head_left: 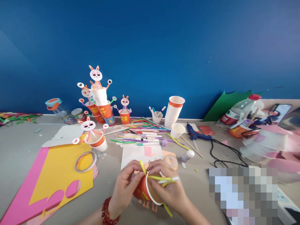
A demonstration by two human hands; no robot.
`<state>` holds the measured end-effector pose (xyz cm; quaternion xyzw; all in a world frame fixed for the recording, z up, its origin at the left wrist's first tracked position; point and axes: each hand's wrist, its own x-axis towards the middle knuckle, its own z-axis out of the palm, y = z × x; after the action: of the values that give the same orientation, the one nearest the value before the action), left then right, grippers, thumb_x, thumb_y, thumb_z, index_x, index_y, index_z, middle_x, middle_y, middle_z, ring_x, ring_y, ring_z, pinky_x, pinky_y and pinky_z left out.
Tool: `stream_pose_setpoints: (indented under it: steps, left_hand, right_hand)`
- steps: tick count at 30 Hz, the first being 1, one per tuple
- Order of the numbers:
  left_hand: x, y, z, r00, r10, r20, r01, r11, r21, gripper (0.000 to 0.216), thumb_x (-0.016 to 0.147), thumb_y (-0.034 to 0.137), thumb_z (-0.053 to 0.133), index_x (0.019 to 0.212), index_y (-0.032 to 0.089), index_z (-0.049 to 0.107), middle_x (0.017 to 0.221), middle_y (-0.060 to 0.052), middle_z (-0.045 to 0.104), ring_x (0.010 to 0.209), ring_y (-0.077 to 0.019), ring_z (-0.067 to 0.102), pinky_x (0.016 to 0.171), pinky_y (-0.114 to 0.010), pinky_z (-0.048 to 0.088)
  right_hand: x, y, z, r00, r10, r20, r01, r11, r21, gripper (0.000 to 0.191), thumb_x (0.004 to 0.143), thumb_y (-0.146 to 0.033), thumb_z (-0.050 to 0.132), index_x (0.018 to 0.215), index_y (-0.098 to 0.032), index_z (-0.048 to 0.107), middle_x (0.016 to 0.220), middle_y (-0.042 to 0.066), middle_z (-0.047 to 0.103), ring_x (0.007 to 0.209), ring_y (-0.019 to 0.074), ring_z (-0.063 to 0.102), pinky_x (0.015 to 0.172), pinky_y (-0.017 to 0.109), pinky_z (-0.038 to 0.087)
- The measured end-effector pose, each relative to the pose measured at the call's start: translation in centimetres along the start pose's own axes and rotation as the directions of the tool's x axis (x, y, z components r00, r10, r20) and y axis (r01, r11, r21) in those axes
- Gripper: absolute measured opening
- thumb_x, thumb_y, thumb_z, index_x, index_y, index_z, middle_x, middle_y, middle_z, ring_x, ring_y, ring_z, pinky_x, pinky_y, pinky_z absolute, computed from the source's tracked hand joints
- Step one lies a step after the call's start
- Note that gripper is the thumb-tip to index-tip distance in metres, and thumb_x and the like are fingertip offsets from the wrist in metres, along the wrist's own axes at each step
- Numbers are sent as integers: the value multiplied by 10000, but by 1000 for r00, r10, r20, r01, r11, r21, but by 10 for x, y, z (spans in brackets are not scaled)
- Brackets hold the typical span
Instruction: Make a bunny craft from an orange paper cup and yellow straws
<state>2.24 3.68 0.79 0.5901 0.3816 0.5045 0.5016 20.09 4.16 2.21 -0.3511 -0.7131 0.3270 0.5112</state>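
My left hand (125, 184) is closed on the outside of a red paper cup (142, 191), tipped on its side with its white-rimmed mouth facing right. Its thumb and finger pinch near the rim, where a short yellow pipe cleaner (142, 167) sticks up. Around the cup's mouth, my right hand (170, 184) is closed on the rim; several yellow pipe cleaner ends, one white-tipped, pass by its fingers. Another yellow end pokes out below the cup. The right fingertips are partly hidden. Under the cup lie orange paper cut-outs (147, 205).
Finished rabbit-faced cups (100, 144) stand left and behind. Coloured pipe cleaners and markers (147, 135) lie in the middle, near a glue stick (188, 155) and tape roll (171, 161). A blue glue gun (195, 134) trails its black cord (214, 156) rightward. Yellow paper (63, 168) covers the left.
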Motion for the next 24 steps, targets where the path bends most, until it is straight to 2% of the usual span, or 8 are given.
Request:
stream_pose_setpoints:
  steps: [7, 15, 24]
  left_hand:
    - [-1, 2, -3, 993, 117, 18, -118, 983, 141, 126, 977, 201, 539, 906, 190, 643, 896, -54, 641, 880, -193, 613, 819, -297, 490]
    - [-1, 4, -4, 971, 230, 72, -238, 961, 141, 151, 973, 135, 522, 979, 197, 659, 937, -71, 651, 920, -207, 623, 829, -325, 504]
    - [-1, 0, 0, 998, 23, 64, -18, 997, -78, 95, 961, 265, 590, 994, 207, 658, 975, -52, 621, 948, -196, 605, 867, -296, 482]
  right_hand:
    - [-1, -1, 1, 1000, -8, -9, 8, 1000, -4, 180, 820, -71, 631, 881, -240, 630, 909, 15, 716, 897, 197, 676, 821, 314, 505]
    - [2, -5, 1, 999, -18, -44, 17, 1000, -24, 186, 801, -55, 616, 845, -237, 617, 887, 14, 709, 859, 194, 677, 803, 312, 506]
    - [-1, 1, 0, 998, 26, -50, -26, 1000, -4, 185, 814, -68, 625, 886, -239, 621, 925, 22, 702, 902, 196, 671, 825, 321, 512]
